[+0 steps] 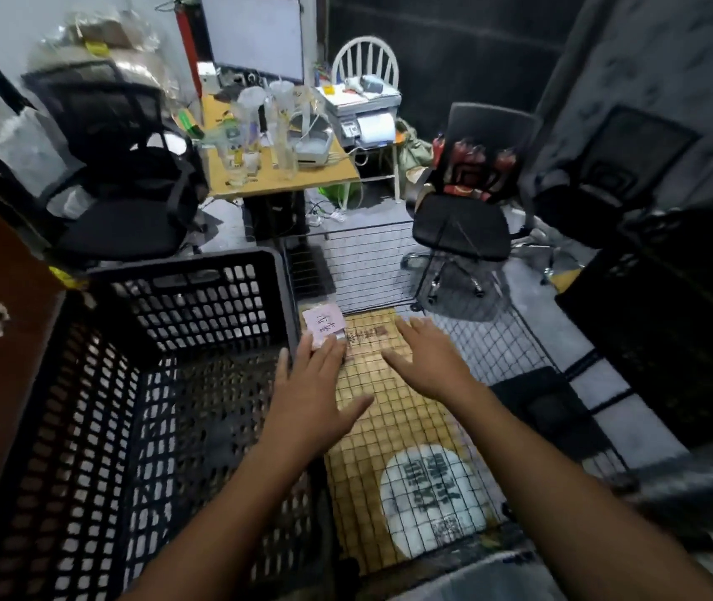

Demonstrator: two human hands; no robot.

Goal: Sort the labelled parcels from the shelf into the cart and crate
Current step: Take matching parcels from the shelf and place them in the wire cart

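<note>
1. state of the work: one labelled parcel [323,325] lies flat in the far left corner of the wire cart [497,340], label up, just beside the right wall of the black crate [198,271].
2. left hand [315,396]: fingers [328,347] straight and slightly apart, thumb splayed to the right. the fingertips meet the near edge of the parcel. nothing is gripped. whether they press down cannot be told.
3. right hand [426,362]: fingers straight and spread, palm down, over the middle of the cart. it holds nothing and is apart from the parcel.
4. hazard, wrong bin: the parcel sits hard against the crate wall. cart and crate stand side by side, so a misread label probably sends a parcel into the wrong one. the label print is too small to read here.
5. hazard, snagging: the cart floor is open wire mesh, with a yellow mat [367,448] showing through it. a parcel corner or a fingertip dragged flat across the mesh may catch in a gap.
6. hazard, displacement: a flat hand drawn back towards the near side may pull the parcel with it, or tip its edge up against the crate wall.
7. hazard, knuckle contact: the crate rim stands higher than the cart floor. a left hand lifted to the left is likely to strike it.
</note>
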